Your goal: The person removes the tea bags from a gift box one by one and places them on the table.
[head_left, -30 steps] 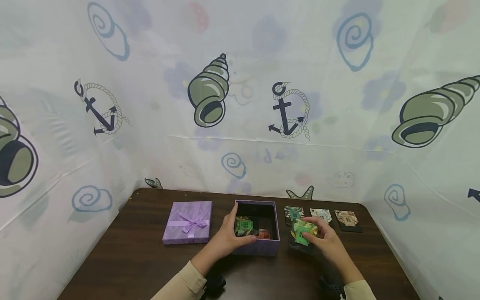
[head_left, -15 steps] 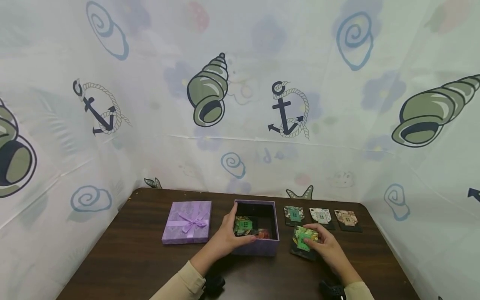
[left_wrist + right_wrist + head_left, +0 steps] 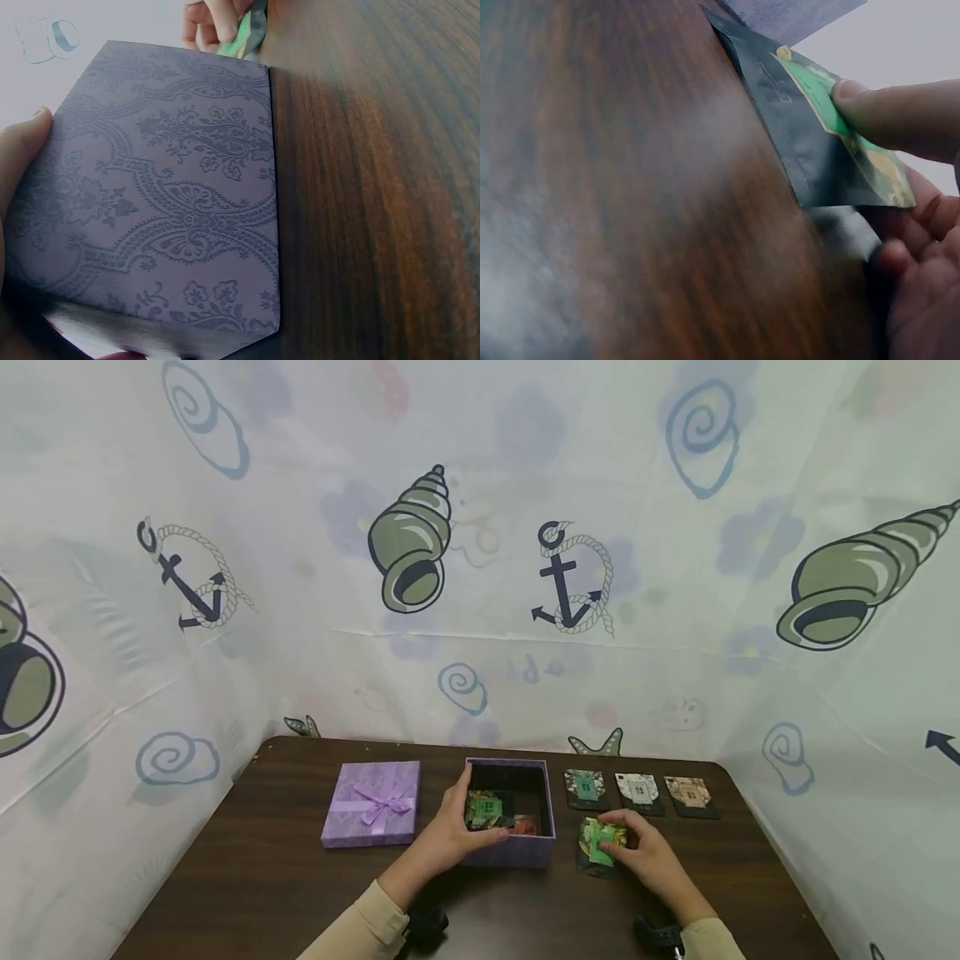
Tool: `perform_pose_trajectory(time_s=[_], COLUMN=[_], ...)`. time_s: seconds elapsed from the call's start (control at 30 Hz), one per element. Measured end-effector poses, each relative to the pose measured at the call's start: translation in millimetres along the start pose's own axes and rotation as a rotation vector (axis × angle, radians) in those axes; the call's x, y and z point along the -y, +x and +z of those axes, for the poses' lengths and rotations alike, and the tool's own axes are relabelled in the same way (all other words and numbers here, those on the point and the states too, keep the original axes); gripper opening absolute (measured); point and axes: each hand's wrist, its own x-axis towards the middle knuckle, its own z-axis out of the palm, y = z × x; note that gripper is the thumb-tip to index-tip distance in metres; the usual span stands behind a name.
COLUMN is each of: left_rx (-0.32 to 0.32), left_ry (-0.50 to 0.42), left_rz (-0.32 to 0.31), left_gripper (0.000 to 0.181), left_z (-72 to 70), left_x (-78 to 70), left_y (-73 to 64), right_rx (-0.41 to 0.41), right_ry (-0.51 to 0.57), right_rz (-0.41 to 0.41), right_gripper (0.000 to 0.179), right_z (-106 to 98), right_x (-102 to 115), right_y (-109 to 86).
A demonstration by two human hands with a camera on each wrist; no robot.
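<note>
Fingers of the right hand (image 3: 651,856) pinch the green packet (image 3: 594,843), tilted close to the tabletop (image 3: 262,877), right of the purple box (image 3: 510,853); the left hand's (image 3: 450,828) fingers grip that box. We judge a loosened thumb could let the packet slip, or a hard left squeeze could bow the box.

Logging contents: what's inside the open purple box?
Inside the open purple box, a green-printed packet sits at left, what looks like a red-printed packet at near right. The left hand and near wall cover their lower parts; anything underneath can't be seen.
</note>
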Motion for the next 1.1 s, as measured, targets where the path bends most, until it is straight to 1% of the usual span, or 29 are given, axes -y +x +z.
perform_pose_trajectory(time_s=[0.13,0.23,0.33,0.47,0.57,0.7,0.83,1.1], left_rx=[0.004,0.003,0.001,0.004,0.005,0.0,-0.007,-0.006], left_ry=[0.004,0.004,0.006,0.003,-0.002,-0.002,0.006,0.007], left_rz=[-0.007,-0.009,-0.006,-0.004,-0.008,-0.01,-0.004,-0.004], left_gripper=[0.129,0.129,0.13,0.131,0.132,0.132,0.132,0.133], left_z=[1.2,2.1,2.6,2.5,2.0,1.0,0.2,0.5], left_x=[3.5,4.9,5.3,4.8,4.3,4.0,4.1,2.8], left_y=[0.5,2.0,2.9,2.9,2.6,2.4,3.0,2.0], right_rx=[-0.031,-0.047,-0.032,0.033,0.07,0.095,0.109,0.122], right_ry=[-0.14,-0.188,-0.213,-0.213,-0.192,-0.174,-0.175,-0.191], right_rz=[-0.043,-0.051,-0.022,-0.016,-0.047,-0.093,-0.119,-0.069], right_gripper=[0.025,0.02,0.019,0.02,0.024,0.027,0.026,0.026], right_z=[0.6,-0.8,-2.8,-4.8,-5.8,-7.0,-7.5,-7.1], right_x=[-1.2,-1.7,-2.4,-4.4,-5.5,-5.1,-3.6,0.4], right_y=[-0.9,-1.3,-1.7,-2.4,-2.6,-3.4,-4.3,-5.4])
